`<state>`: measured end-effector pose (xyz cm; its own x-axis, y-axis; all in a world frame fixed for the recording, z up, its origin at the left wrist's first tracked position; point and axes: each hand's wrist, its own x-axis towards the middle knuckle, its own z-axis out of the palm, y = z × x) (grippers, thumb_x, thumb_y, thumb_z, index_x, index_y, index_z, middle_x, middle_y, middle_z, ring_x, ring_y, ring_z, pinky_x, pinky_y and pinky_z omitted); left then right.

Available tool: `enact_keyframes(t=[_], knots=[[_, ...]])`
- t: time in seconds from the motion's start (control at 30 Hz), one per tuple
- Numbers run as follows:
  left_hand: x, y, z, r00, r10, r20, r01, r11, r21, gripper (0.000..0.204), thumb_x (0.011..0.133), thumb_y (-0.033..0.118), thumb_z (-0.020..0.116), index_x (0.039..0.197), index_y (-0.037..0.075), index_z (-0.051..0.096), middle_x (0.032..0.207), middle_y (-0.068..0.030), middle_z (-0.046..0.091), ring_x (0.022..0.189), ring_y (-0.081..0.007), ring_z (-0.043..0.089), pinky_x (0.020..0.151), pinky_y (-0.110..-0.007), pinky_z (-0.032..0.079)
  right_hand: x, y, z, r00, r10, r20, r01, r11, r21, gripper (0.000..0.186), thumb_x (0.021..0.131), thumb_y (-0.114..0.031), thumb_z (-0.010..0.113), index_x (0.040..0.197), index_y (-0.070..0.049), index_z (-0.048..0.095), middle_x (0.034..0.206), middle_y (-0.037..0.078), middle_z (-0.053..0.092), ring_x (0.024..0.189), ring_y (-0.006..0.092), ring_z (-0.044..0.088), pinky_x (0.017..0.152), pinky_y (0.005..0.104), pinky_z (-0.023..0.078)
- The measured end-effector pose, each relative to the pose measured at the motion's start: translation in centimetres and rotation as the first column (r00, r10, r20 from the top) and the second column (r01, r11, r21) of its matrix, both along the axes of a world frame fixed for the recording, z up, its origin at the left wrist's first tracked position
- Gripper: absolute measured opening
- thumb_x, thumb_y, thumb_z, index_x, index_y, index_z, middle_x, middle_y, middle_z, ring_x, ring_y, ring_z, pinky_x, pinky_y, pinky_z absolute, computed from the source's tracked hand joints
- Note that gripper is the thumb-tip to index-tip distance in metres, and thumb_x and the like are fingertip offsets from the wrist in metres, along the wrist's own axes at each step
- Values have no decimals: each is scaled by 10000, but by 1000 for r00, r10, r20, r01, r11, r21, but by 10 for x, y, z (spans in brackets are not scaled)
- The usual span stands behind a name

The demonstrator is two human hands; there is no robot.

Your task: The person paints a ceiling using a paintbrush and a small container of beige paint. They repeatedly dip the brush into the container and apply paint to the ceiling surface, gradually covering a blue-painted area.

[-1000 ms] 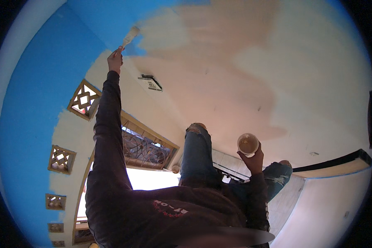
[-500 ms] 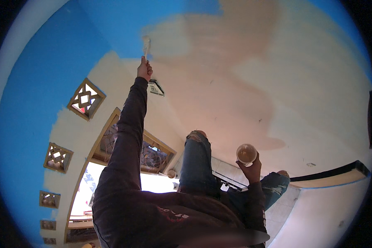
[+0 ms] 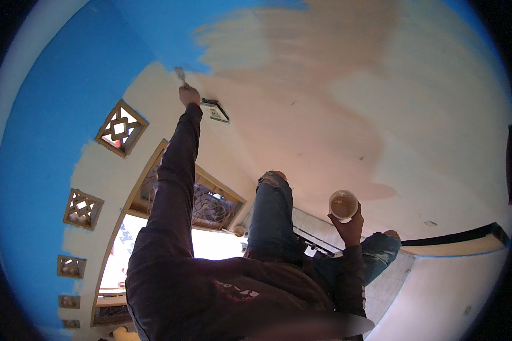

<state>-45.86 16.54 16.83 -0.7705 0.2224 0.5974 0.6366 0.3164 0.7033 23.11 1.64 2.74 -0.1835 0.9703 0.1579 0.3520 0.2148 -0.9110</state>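
Observation:
My left arm reaches far up, and my left hand (image 3: 189,95) is closed round the handle of a paintbrush (image 3: 180,75). The bristles are at the wall, close to the corner where the cream paint (image 3: 149,85) meets the blue paint (image 3: 173,42); they look slightly blurred. Lower and to the right, my right hand (image 3: 350,229) holds a round tub of paint (image 3: 343,206) from below and the side. Its mouth faces up, and cream-brown paint shows inside. Darker, wet-looking beige (image 3: 324,51) covers part of the wall between paler patches.
A dark-framed switch plate (image 3: 216,111) is just below my left hand. Patterned vent blocks (image 3: 120,128) run down the left wall beside a grilled window (image 3: 216,207) and a bright opening. My knees (image 3: 273,184) in torn jeans are beneath. A black-edged ledge (image 3: 461,238) is at right.
My left hand and the paintbrush have moved left and slightly down, away from the blue edge toward the corner. More beige covers that edge. The tub has tilted slightly and shifted little.

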Motion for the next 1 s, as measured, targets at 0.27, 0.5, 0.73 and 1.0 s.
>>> enact_keyframes(t=[0.27,0.5,0.73,1.0], knots=[[90,43,78,974,-111,-196,89,989,-115,264,1021,201,474,1067,-55,512,911,-338,674,865,-509,673,727,-577,541,-2,2,5,1000,11,12,-10,1000,-10,838,683,-267,943,1354,-31,499,1230,195,680,1155,327,672,954,430,555],[162,25,74,943,-204,-262,182,978,-105,298,1036,188,471,1133,-88,532,850,-343,662,810,-512,666,673,-559,529,0,2,4,1000,6,-6,-6,1000,5,845,679,-277,945,1355,-34,500,1245,195,673,1164,325,667,956,430,554],[153,-21,50,915,-247,-320,281,958,64,327,1055,220,445,1224,-22,587,888,-279,691,787,-491,665,652,-531,517,-1,0,4,1000,15,14,-14,1000,-21,842,677,-282,943,1352,-41,501,1239,190,677,1157,325,669,950,431,557],[79,-2,58,980,-49,-191,40,998,-50,313,1047,236,439,1099,-33,590,849,-286,678,772,-486,660,657,-568,522,0,0,6,1000,14,-14,-14,1000,25,807,691,-254,933,1344,-42,509,1235,182,681,1156,316,671,951,427,556]])
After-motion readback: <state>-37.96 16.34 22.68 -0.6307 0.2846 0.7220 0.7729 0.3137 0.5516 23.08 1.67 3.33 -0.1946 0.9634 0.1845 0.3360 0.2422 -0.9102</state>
